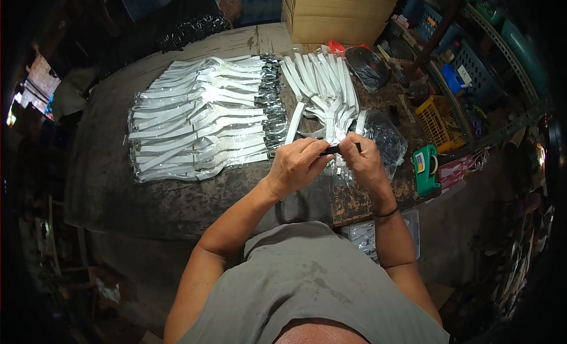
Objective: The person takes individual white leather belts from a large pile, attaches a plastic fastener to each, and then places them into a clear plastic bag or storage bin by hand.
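Observation:
A short black strip (332, 149) runs between my two hands over the table's near right part. Its left end is pinched in my left hand (299, 162), whose fingers are closed. My right hand (364, 161) is closed around the other end. Just beyond the hands lies a loose bunch of white straps (328, 93), fanned out away from me. To the left is a wide stack of white straps in clear plastic (201, 116), with black ends (271, 96) along its right side. Whether the strip joins a white strap is hidden by my fingers.
The dark worn table (177, 208) carries a green tape dispenser (425, 169) at right and a dark plastic bag (384, 140). Cardboard (339, 16) stands at the back. A yellow basket (440, 124) sits by the right shelving. A clear container (413, 229) is below the table edge.

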`<state>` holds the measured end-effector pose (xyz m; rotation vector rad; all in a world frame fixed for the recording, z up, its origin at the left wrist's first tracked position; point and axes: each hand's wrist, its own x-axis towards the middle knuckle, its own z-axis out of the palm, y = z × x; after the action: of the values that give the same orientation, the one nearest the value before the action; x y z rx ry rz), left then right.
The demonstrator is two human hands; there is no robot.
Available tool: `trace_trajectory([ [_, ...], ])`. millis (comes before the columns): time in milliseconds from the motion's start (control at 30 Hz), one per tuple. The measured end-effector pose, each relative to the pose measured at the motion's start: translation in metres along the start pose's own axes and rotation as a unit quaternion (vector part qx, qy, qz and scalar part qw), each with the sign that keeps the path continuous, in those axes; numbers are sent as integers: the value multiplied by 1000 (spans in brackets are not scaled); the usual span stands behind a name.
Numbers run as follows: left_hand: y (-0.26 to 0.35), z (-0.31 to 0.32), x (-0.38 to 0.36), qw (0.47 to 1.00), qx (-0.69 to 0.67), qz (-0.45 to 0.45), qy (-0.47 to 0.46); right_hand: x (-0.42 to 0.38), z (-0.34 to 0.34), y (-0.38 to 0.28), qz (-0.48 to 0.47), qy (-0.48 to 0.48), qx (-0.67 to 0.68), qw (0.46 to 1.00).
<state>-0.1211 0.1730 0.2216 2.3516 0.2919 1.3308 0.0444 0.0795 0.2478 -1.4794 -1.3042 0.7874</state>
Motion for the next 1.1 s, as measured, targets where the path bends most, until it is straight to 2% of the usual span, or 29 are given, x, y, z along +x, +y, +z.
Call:
trace_trajectory([
  [67, -1, -1, -1, 1000, 8, -8, 5, 0, -3, -3, -30, 33, 55, 997],
  [100, -4, 0, -3, 1000, 11, -14, -2, -1, -4, -4, -15, 27, 80, 996],
  [167, -3, -1, -3, 1000, 13, -21, -8, 0, -4, -7, -12, 38, 61, 997],
  [233, 3, -5, 2, 994, -85, -61, -2, -1, -5, -11, -9, 51, 42, 998],
  [267, 2, -6, -1, 994, -87, -60, -2, 0, -7, -14, -13, 56, 41, 998],
  [333, -6, -5, -12, 924, -323, -205, -20, 4, -12, -16, -18, 61, 39, 997],
  [367, -9, 4, -14, 892, -399, -209, 32, 5, -16, -15, -26, 56, 23, 998],
  [400, -15, 2, -18, 892, -400, -207, 32, 6, -20, -16, -34, 51, 7, 998],
  [467, -27, -10, -24, 839, -409, -296, -204, 9, -23, -25, -39, 47, -7, 998],
  [500, -23, -12, -22, 809, -434, -320, -232, 11, -24, -29, -43, 44, -20, 998],
  [600, -22, -2, -25, 819, -440, -312, -196, 17, -20, -36, -56, 55, -24, 997],
  [633, -20, 0, -24, 807, -471, -312, -173, 19, -17, -37, -58, 54, -25, 997],
  [700, -13, 4, -17, 818, -466, -307, -140, 22, -12, -40, -116, 67, -64, 989],
  [767, -7, 8, -11, 828, -460, -302, -106, 23, -10, -40, -126, 65, -77, 987],
  [833, -2, 11, -6, 798, -515, -302, -83, 24, -6, -43, -158, 64, -100, 980],
  [967, -1, 13, 0, 780, -542, -297, -95, 27, -6, -36, -221, 31, -151, 963],
  [1067, 9, 11, 4, 774, -532, -329, -100, 22, -6, -40, -224, 20, -140, 964],
  [1100, 12, 11, 5, 767, -542, -328, -99, 14, -4, -46, -127, 22, -154, 980],
])
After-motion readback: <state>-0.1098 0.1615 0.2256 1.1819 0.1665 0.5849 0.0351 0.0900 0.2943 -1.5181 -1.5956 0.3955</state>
